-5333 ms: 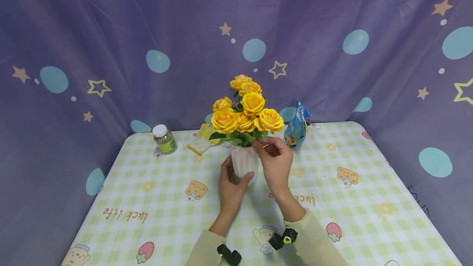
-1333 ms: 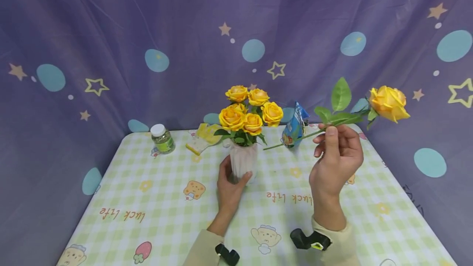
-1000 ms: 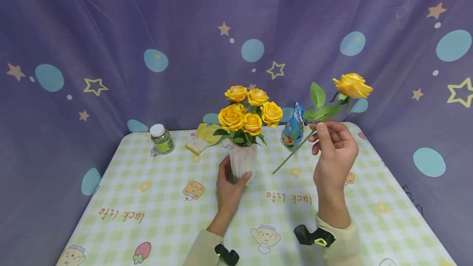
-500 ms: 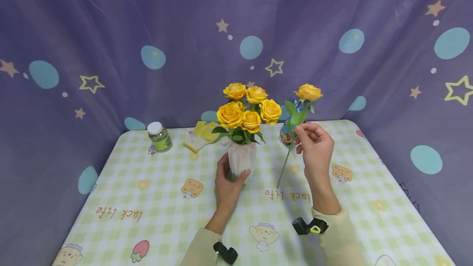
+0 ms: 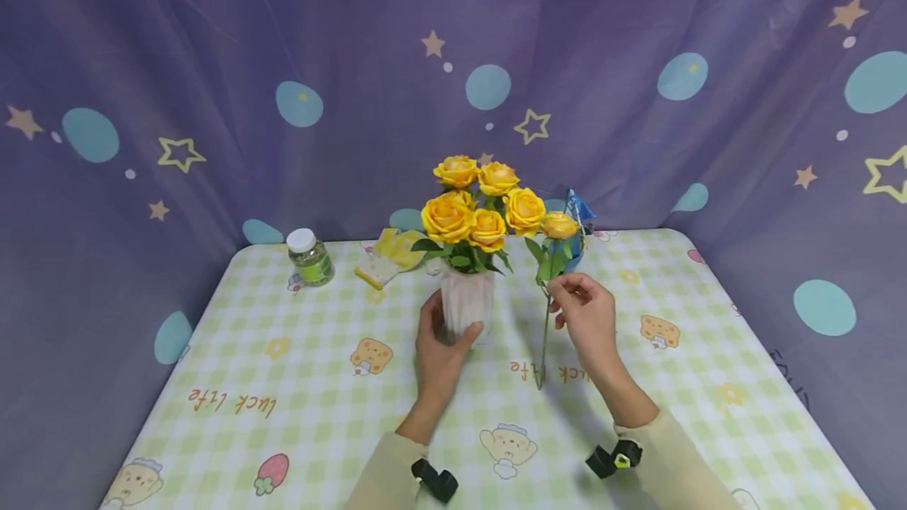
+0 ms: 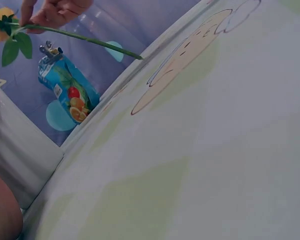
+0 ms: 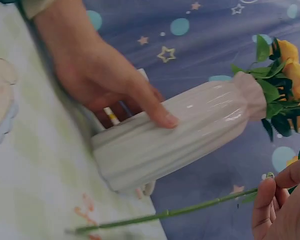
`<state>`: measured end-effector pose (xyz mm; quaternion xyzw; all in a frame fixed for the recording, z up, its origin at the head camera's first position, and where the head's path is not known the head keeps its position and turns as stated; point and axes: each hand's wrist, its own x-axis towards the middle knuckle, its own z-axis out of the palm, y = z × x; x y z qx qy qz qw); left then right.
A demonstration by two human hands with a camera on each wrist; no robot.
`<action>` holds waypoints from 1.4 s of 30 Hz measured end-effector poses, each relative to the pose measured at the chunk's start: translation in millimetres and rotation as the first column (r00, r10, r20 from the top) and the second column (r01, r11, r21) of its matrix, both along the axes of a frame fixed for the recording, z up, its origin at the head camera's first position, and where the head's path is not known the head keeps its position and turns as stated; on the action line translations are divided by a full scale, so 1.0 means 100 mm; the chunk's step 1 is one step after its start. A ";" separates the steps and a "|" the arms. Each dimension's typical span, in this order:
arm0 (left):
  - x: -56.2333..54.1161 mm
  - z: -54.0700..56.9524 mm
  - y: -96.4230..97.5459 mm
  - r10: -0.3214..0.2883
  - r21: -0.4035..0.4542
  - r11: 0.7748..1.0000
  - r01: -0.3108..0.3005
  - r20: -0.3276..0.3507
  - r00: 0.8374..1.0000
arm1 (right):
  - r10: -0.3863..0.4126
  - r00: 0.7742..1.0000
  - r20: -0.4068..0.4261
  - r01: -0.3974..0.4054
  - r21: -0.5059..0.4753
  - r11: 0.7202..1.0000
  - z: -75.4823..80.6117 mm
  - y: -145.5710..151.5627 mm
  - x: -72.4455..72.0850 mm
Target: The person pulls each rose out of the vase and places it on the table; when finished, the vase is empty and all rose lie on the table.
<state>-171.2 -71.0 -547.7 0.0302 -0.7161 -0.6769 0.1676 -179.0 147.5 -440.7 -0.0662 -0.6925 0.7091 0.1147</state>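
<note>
A ribbed white vase (image 5: 468, 301) stands upright on the table, bearing several yellow roses (image 5: 448, 217) with green leaves. My left hand (image 5: 441, 352) grips its lower body from the left, thumb across the front, as the right wrist view also shows. To the right of the vase, my right hand (image 5: 586, 317) pinches a single yellow rose (image 5: 559, 225) just below its leaves. That rose is nearly upright, bloom at the top; its bare green stem (image 7: 180, 211) points down, the cut end close over the tablecloth.
Behind the right hand is a blue pouch (image 5: 579, 211) with a metal clip (image 6: 51, 52) at its top. A white-capped jar (image 5: 312, 262) stands at the back left, beside a yellow-and-white glove (image 5: 393, 258). A checked cloth covers the table; a purple curtain hangs behind.
Since the oldest frame, one rose has left the vase and is in my right hand. Over the last second it swung upright, moved left and came down beside the vase. My left hand stayed put.
</note>
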 end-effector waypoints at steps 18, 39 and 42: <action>0.00 0.01 0.00 0.004 -0.003 1.000 -0.004 0.014 1.000 | 0.126 0.974 0.189 -0.137 0.046 0.990 -0.34 0.01 0.04; -0.01 -0.01 0.00 -0.005 0.011 1.000 0.005 -0.015 1.000 | 0.126 0.940 0.317 -0.165 0.101 0.981 -0.79 -0.17 0.03; -0.01 0.00 0.00 -0.008 0.014 1.000 0.009 -0.017 1.000 | 0.140 0.934 0.327 -0.177 0.087 0.980 -0.83 -0.18 0.04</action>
